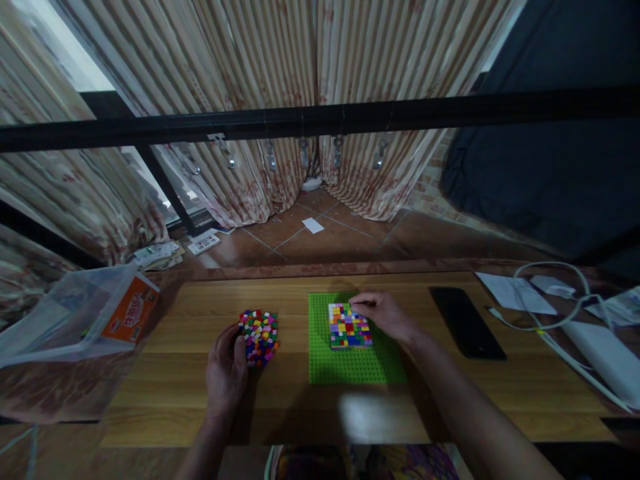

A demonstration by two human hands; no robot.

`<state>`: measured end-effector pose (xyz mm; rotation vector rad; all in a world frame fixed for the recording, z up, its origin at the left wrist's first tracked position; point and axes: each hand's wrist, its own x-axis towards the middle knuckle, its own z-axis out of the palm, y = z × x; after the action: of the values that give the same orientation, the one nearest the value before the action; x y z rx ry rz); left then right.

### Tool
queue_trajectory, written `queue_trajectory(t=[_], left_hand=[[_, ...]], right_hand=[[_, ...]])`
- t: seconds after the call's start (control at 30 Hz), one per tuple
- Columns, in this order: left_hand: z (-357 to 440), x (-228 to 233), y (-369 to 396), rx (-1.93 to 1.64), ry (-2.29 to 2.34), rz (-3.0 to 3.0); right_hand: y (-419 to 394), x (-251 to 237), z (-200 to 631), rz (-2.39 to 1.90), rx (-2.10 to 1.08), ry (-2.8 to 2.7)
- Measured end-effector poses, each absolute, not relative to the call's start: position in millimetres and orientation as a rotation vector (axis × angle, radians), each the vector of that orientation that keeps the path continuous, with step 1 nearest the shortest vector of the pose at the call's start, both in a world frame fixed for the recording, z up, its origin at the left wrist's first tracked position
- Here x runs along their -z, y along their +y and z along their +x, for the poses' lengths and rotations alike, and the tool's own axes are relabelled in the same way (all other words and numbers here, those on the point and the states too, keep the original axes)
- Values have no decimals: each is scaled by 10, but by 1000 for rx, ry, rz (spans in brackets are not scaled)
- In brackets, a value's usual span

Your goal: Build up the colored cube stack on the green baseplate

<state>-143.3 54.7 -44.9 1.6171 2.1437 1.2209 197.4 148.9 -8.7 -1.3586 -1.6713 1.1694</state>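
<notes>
A green studded baseplate (350, 363) lies flat on the wooden table (170, 400). On its upper middle sits a square patch of small multicoloured bricks (349, 327). My right hand (385, 313) rests at the patch's upper right corner, fingertips pinched on the top edge; whether a brick is between them is too small to tell. To the left lies a loose pile of small coloured bricks (260, 335). My left hand (226, 370) cups the pile's left side, thumb touching it.
A black phone (467, 322) lies right of the baseplate. White cables (550, 313), papers and a white device (607, 360) crowd the right end. A clear plastic bag with an orange box (80, 317) sits at the left. Beyond the table hang a black bar and curtains.
</notes>
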Motion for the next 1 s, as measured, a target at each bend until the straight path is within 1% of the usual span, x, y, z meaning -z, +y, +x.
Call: queue_trajectory(t=[0.17, 0.37, 0.87, 1.0], left_hand=[[-1435, 451, 545, -1216, 2138, 1652], [-1421, 448, 550, -1224, 2144, 1650], [-1385, 451, 545, -1270, 2139, 1601], [-1406, 505, 544, -1298, 2126, 1626]], right_hand=[[1532, 138, 2021, -1306, -1431, -1506], [1561, 127, 2004, -1341, -1596, -1353], [1527, 122, 2035, -1336, -1622, -1368], [1470, 208, 2072, -1295, -1518, -1297]])
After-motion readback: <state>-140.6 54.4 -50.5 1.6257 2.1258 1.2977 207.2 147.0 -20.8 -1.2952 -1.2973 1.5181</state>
